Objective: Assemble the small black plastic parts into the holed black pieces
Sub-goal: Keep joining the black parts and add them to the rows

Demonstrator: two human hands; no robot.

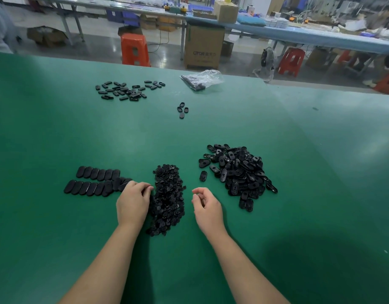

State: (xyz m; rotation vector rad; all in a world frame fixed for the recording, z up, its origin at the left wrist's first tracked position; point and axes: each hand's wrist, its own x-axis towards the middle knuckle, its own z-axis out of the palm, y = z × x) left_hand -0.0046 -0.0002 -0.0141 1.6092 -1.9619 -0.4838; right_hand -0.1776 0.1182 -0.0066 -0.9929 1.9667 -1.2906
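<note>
A long heap of small black plastic parts (168, 194) lies on the green table between my hands. To its right sits a bigger heap of oval black pieces with holes (239, 172). Two neat rows of oval black pieces (94, 182) lie to the left. My left hand (133, 201) rests at the left edge of the small-parts heap with its fingers curled down onto the parts; whether it grips one is hidden. My right hand (205, 205) hovers just right of that heap, fingers loosely curled and nothing visible in them.
Farther back lie a scatter of black oval pieces (127, 89), a small cluster of several more (182, 109) and a clear plastic bag with black parts (202, 80). Beyond the table edge stand orange stools (134, 49), a cardboard box (203, 47) and other workbenches.
</note>
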